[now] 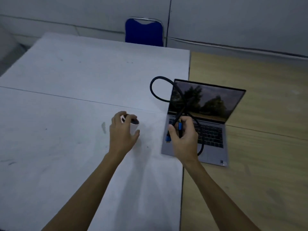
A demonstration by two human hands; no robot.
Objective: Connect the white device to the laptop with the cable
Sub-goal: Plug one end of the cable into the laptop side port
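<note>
Left hand fingers grip white device; right hand fingers clasp cable.

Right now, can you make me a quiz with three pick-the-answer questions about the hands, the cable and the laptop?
1. Where does the white device sit?
A. on the laptop's keys
B. on the pale table by the left hand
C. on the chair

2. What colour are the cable's plugs?
A. blue
B. red
C. green

3. How is the laptop?
A. shut
B. upside down
C. open, its screen showing trees

Answers:
1 B: the left hand wraps it on the table.
2 A: blue plugs show in the right hand, on the black cable.
3 C: the lid stands up.
</note>
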